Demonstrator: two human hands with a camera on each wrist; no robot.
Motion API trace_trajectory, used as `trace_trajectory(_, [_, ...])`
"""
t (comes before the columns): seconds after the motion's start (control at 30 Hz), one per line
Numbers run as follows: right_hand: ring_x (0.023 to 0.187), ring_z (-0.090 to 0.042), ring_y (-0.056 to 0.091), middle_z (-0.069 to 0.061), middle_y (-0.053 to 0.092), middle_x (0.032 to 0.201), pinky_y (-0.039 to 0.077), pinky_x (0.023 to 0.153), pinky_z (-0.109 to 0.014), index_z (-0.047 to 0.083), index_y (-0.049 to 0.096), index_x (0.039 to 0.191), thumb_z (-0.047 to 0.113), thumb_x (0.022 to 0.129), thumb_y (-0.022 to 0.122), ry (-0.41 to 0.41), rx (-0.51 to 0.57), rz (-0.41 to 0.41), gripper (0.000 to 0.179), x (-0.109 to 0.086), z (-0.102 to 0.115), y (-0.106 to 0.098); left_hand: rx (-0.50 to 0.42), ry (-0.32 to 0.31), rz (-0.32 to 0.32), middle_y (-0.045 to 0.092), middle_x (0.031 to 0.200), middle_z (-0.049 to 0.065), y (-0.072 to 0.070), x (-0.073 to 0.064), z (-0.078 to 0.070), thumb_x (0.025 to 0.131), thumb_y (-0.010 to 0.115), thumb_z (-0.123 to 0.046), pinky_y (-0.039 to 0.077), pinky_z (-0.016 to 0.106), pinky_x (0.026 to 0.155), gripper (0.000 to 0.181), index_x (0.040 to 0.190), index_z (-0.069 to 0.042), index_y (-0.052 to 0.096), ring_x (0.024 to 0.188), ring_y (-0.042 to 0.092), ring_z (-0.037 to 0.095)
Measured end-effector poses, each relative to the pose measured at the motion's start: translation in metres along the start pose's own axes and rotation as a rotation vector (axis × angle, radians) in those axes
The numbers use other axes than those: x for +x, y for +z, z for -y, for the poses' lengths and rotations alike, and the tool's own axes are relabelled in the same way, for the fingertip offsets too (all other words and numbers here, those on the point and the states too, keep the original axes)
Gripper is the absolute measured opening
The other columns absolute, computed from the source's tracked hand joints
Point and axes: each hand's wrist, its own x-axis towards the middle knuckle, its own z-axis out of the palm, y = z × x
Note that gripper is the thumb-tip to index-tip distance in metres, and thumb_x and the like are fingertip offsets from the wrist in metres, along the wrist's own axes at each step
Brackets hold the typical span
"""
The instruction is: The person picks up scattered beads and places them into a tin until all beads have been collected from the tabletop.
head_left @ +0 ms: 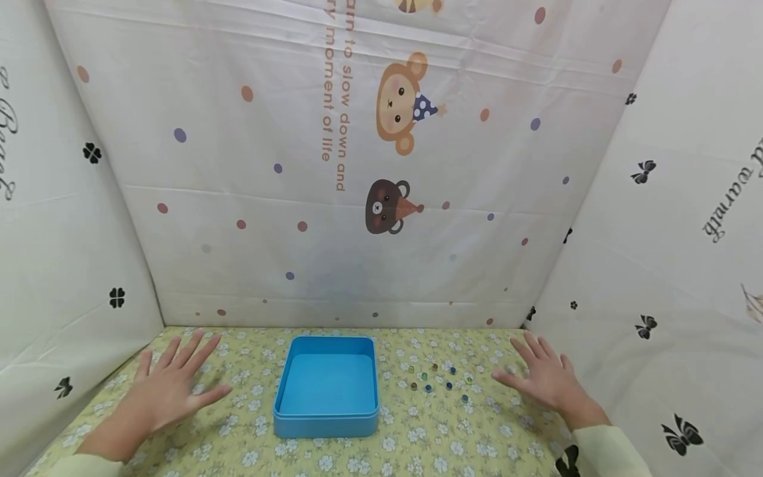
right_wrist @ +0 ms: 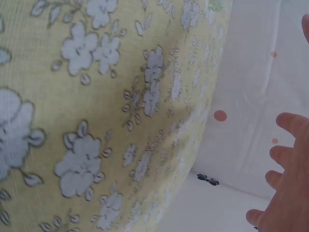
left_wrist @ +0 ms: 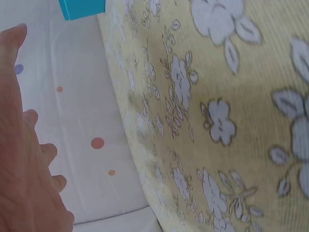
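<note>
My left hand (head_left: 169,391) is spread with straight fingers over the left part of the table, holding nothing. To its right stands a blue square box (head_left: 326,384), open at the top, with a bare floor inside. Several small glass marbles (head_left: 449,385), in blue, green, yellow and amber, lie scattered to the right of the box. Beyond them, my right hand (head_left: 550,381) has its fingers spread, its thumb pointing toward the marbles. The left wrist view catches a corner of the blue box (left_wrist: 83,7); a pale green marble (right_wrist: 217,5) shows at the top of the right wrist view.
A yellow floral cloth (head_left: 238,424) covers the table. White printed sheets enclose it: a back sheet (head_left: 334,265) with animal faces and dots, a left sheet (head_left: 53,252), and a right sheet (head_left: 673,252) with black bows.
</note>
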Motion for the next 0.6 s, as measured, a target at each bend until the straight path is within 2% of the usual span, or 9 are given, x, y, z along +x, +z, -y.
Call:
trace_trajectory(0.17, [0.149, -0.056, 0.022, -0.028, 0.024, 0.166, 0.021, 0.108, -0.095, 0.007, 0.040, 0.158, 0.076, 0.090, 0.058, -0.007, -0.003, -0.035, 0.099, -0.002, 0.003, 0.004, -0.014, -0.012, -0.020, 0.006, 0.173, 0.019, 0.001, 0.000, -0.005, 0.092, 0.056, -0.075, -0.001, 0.092, 0.115, 0.102, 0.167, -0.029, 0.004, 0.150, 0.015, 0.060])
trace_trajectory(0.33, [0.148, -0.056, 0.025, -0.029, 0.026, 0.165, 0.026, 0.110, -0.093, 0.006, 0.042, 0.157, 0.074, 0.089, 0.061, -0.006, -0.013, -0.063, 0.098, -0.004, 0.009, 0.005, -0.066, -0.024, -0.033, 0.005, 0.172, 0.020, 0.002, -0.001, -0.016, 0.093, 0.057, -0.072, 0.001, 0.094, 0.114, 0.103, 0.167, -0.027, 0.002, 0.151, 0.013, 0.060])
trace_trajectory(0.6, [0.148, -0.055, 0.028, -0.030, 0.031, 0.162, 0.029, 0.114, -0.089, 0.003, 0.046, 0.153, 0.069, 0.089, 0.065, -0.049, 0.033, -0.136, 0.094, -0.002, 0.014, 0.014, -0.154, -0.018, -0.064, 0.011, 0.171, 0.023, 0.005, -0.003, -0.034, 0.095, 0.060, -0.065, 0.004, 0.094, 0.114, 0.101, 0.167, -0.023, 0.003, 0.151, 0.015, 0.059])
